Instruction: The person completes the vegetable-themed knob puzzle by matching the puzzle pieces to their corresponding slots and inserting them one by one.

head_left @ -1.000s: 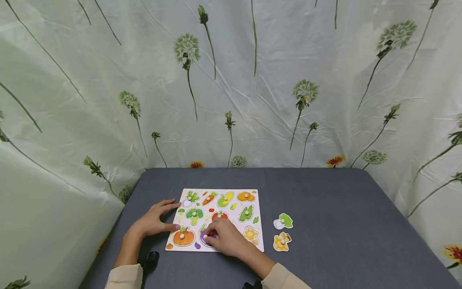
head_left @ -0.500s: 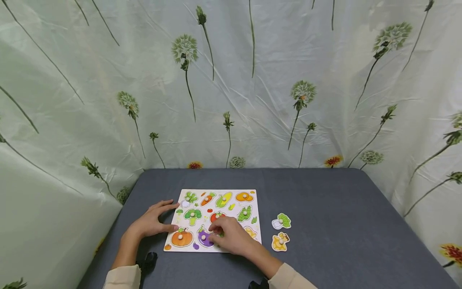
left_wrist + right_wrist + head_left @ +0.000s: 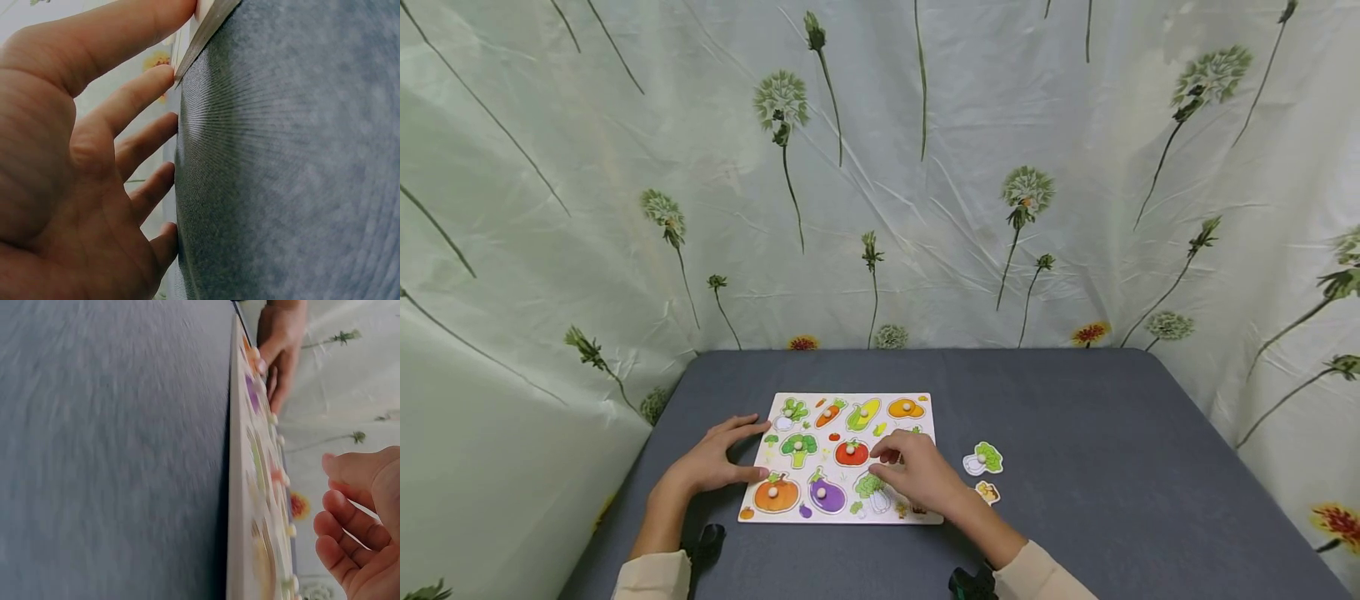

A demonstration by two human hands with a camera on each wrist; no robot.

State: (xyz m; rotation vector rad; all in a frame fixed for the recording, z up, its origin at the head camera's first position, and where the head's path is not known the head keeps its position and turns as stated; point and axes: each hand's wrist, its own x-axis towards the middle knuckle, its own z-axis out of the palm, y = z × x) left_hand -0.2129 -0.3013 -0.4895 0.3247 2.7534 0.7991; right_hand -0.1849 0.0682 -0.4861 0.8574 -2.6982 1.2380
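A white knob puzzle board (image 3: 786,517) with vegetable pictures lies on the table. My left hand (image 3: 722,458) touches its left edge with thumb and fingers spread; the thumb also meets the board's edge (image 3: 205,39) in the left wrist view. Above the board's right part hovers my right hand (image 3: 921,475), fingers loosely bent and nothing between them, as the right wrist view confirms. An eggplant piece (image 3: 829,498) with a knob sits in the front row beside the pumpkin piece (image 3: 777,497). A knobless leafy-vegetable picture (image 3: 874,492) shows right of it. My right hand hides some pictures.
Right of the board lie two loose knobbed pieces: a leafy vegetable (image 3: 990,457) and, behind my right forearm, a partly hidden yellow piece (image 3: 988,492). Grey cloth covers the table (image 3: 1075,433). A flower-printed curtain (image 3: 955,208) hangs behind it.
My right hand has let go of the eggplant piece's knob and moved right over the board, uncovering the eggplant and tomato and partly covering the loose yellow piece. The left hand stays at the edge.
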